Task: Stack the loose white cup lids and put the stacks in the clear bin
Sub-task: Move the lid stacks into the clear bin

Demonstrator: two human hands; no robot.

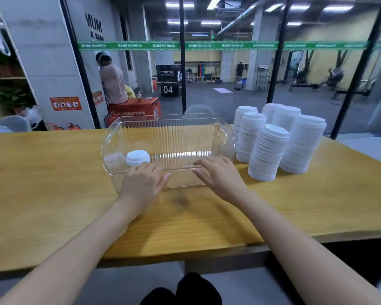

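A short stack of white lids [138, 158] sits inside the clear bin [169, 133], in its near-left corner. Several tall lid stacks [268, 150] stand grouped just right of the bin, outside it. Both hands are spread with straight fingers and hold nothing: the left hand [144, 181] and right hand [220, 172] lie at the bin's near wall (blur hides whether they touch it).

Everything rests on a yellow wood-grain counter [53, 172] facing a glass wall with black posts. Beyond it is a gym floor with a person [112, 80] seated on a red box [133, 110] reading "PLYOSOFTBOX". A black box [169, 84] reads "04", and a green band [163, 45] across the glass repeats "MAXIMUM".
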